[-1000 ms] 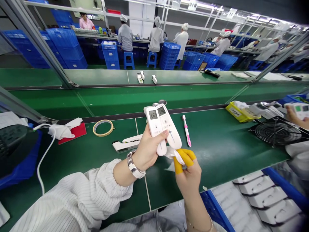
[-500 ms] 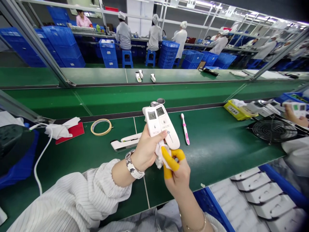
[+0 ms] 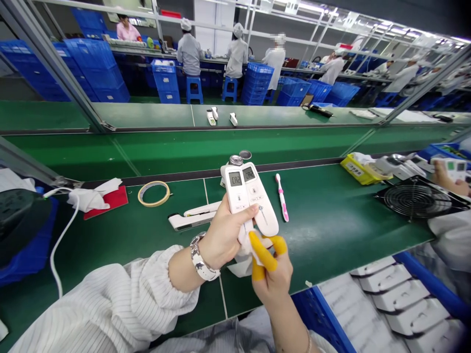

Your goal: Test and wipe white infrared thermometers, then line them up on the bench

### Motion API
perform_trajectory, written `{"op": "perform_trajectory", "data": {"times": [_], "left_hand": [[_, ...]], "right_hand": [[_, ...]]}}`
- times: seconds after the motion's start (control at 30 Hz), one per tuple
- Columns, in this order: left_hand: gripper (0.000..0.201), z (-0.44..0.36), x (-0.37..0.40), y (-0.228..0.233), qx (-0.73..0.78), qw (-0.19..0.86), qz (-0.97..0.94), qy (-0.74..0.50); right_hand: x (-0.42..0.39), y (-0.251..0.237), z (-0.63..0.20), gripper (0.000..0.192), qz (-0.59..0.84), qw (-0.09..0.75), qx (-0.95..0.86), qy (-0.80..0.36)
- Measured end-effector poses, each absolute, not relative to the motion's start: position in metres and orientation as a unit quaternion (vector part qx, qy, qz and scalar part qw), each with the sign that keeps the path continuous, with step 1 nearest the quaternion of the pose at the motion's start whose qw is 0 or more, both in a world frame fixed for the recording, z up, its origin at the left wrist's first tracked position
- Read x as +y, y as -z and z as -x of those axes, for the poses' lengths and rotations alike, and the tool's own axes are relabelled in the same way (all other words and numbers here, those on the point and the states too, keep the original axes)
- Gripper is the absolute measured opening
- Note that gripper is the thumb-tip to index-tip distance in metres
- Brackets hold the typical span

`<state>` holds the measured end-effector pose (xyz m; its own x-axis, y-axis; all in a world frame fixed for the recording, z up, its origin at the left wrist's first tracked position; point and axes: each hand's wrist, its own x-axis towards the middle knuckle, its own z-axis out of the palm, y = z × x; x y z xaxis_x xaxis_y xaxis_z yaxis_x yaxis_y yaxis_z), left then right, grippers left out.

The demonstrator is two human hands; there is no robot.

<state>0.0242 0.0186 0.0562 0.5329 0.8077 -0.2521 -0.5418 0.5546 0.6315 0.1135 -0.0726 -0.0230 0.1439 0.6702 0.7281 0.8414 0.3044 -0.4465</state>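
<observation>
Two white handheld thermometers with small grey screens are in my left hand (image 3: 220, 236), its thumb pressed across their fronts. The left thermometer (image 3: 235, 189) overlaps the right thermometer (image 3: 265, 211), and both screens are lit with characters. Yellow finger covers sit on several fingers of my right hand (image 3: 273, 267), which pinches a white cloth (image 3: 243, 267) against the thermometers' lower ends. Part of the cloth is hidden behind my fingers. Just left of my left hand, more white thermometers (image 3: 184, 221) lie on the green bench (image 3: 331, 235).
A pink-and-white toothbrush (image 3: 281, 198) lies to the right, a tape roll (image 3: 153, 193) to the left. Small round metal tins (image 3: 245, 155) stand behind the thermometers. Further right are a yellow bin (image 3: 358, 170), a black fan (image 3: 414, 196), a co-worker's hand (image 3: 451, 179) and a blue crate (image 3: 333, 321).
The thermometers have shifted slightly down and right and tilted so their screens read more clearly. My right hand has moved a little lower with the cloth, which now hangs further out to the left.
</observation>
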Motion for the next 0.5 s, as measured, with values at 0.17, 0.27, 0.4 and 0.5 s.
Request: {"op": "perform_trajectory", "data": {"times": [0.17,0.27,0.4,0.5], "left_hand": [[0.038,-0.025,0.018,-0.057,0.265,0.833,-0.266,-0.405],[0.037,-0.024,0.017,-0.056,0.267,0.826,-0.272,-0.414],[0.037,-0.024,0.015,-0.053,0.26,0.82,-0.286,-0.422],[0.037,-0.024,0.011,-0.052,0.254,0.81,-0.299,-0.436]], "right_hand": [[-0.073,0.014,-0.124,0.028,0.61,0.575,-0.542,-0.061],[-0.076,0.003,-0.116,0.016,0.597,0.599,-0.492,-0.207],[-0.076,-0.01,-0.101,0.007,0.574,0.61,-0.438,-0.325],[-0.072,-0.014,-0.098,0.01,0.596,0.581,-0.421,-0.361]]}}
